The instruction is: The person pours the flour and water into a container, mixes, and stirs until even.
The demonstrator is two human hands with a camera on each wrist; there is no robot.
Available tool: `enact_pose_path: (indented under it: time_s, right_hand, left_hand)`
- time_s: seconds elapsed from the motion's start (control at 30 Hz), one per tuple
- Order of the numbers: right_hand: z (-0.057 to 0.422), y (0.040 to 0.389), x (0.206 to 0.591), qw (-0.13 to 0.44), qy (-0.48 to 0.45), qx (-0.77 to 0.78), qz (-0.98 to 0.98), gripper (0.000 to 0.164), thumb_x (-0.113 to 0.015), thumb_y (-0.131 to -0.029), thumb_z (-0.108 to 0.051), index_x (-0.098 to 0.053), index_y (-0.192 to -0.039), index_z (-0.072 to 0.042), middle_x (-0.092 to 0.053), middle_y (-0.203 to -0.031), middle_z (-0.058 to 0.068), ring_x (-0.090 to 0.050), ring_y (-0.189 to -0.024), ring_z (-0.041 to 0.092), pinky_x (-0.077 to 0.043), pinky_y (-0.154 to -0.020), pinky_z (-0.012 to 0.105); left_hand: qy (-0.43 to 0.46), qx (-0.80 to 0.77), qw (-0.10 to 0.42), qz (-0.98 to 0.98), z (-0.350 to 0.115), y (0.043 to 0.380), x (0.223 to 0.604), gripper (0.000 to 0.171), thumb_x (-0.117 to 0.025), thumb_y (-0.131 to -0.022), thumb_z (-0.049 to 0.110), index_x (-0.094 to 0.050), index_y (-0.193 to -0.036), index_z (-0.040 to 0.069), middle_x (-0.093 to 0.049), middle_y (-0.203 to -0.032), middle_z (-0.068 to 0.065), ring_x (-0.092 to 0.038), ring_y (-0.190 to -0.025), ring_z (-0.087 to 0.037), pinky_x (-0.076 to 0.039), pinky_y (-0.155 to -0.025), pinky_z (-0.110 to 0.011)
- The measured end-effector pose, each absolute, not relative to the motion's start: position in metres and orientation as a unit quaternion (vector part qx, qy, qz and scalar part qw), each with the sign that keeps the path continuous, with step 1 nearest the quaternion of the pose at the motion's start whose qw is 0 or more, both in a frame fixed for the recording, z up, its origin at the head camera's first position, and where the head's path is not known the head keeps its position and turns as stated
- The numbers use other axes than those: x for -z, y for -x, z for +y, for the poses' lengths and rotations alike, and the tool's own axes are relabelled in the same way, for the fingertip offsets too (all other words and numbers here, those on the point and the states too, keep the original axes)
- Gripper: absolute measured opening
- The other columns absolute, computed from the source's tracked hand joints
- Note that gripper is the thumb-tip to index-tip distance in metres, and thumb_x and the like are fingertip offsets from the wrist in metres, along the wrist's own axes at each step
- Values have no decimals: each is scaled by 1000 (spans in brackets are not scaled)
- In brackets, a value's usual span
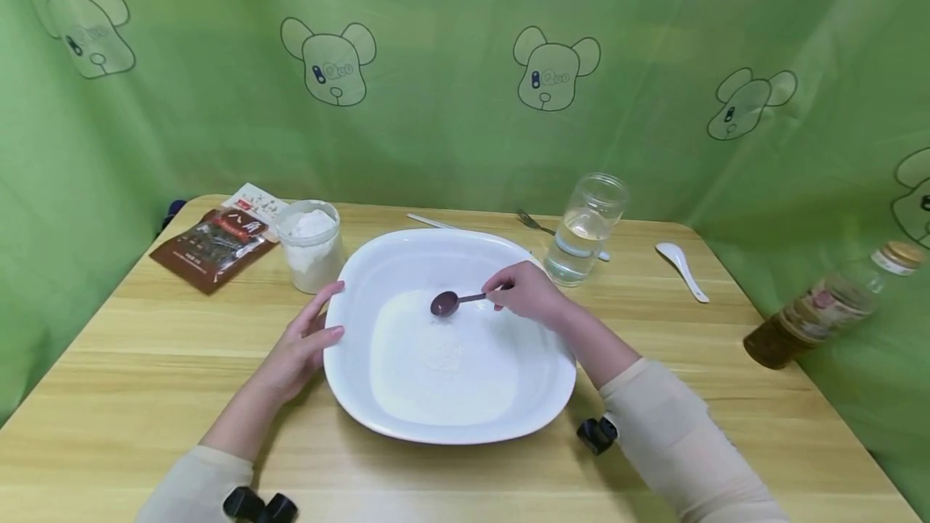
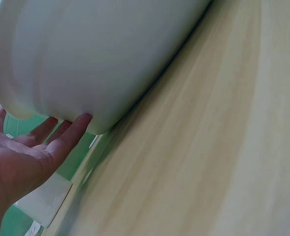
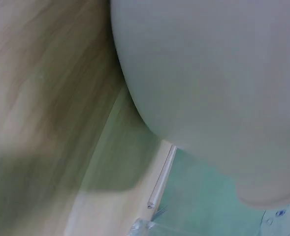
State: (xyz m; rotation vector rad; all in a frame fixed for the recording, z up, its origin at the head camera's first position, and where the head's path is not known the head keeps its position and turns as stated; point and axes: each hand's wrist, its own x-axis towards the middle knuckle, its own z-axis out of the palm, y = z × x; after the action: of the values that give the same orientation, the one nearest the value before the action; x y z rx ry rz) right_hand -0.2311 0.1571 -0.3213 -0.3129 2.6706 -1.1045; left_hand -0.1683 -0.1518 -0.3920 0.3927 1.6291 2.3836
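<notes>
One big white basin (image 1: 352,370) sits between the hands; the left hand (image 1: 298,349), fingers spread, touches its side. A shove could knock the jar (image 1: 312,257) just beyond it. The right hand (image 1: 529,290) pinches a brown spoon (image 1: 445,303) over the basin; a loose pinch could drop it. Fingers hide some handle; the faint patch (image 1: 441,353) is maybe powder.

My left hand (image 1: 301,345) holds the white basin (image 1: 541,382) at its left side, the thumb over the rim and other fingers (image 2: 72,138) spread along the outer wall. My right hand (image 1: 529,292) is above the basin's far right part, thumb and fingers pinched; my right forearm (image 1: 599,345) passes over its right rim.
</notes>
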Motion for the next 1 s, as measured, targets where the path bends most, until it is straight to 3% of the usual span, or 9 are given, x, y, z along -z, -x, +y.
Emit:
enact_pose_path:
  time_s: [0.23,0.53,0.73,1.0]
  right_hand:
    - [154,225,320,74,201,210,954,16,-57,-73,-3,-67,-84,-7,-57,-66,-2,-46,-56,11,-40,-51,23]
    - [160,225,318,79,242,144,956,27,-52,-75,1,-66,-98,-6,-64,-85,6,-45,-58,12,-40,-53,23]
    - [162,225,320,33,252,141,957,15,-58,-76,-3,-66,-89,-3,-62,-78,3,-53,-68,12,-46,-62,24]
    - [160,230,321,36,233,170,957,14,-56,-73,-1,-67,-81,-4,-61,-71,-1,-52,-67,13,-45,-61,25]
  left_hand:
    - [-136,-812,117,556,-152,169,394,61,-46,-82,1,-24,-136,16,-24,-128,-26,-47,-102,-26,-45,-81,-40]
    - [-135,-811,117,557,-153,170,394,61,-46,-82,1,-23,-136,16,-25,-127,-26,-47,-103,-27,-44,-81,-40]
    - [-141,-809,115,559,-153,171,396,60,-46,-82,1,-24,-136,15,-25,-127,-26,-47,-102,-25,-45,-81,-38]
    - [-130,-810,113,560,-152,170,394,61,-47,-82,1,-24,-136,16,-25,-128,-26,-48,-102,-25,-45,-80,-38]
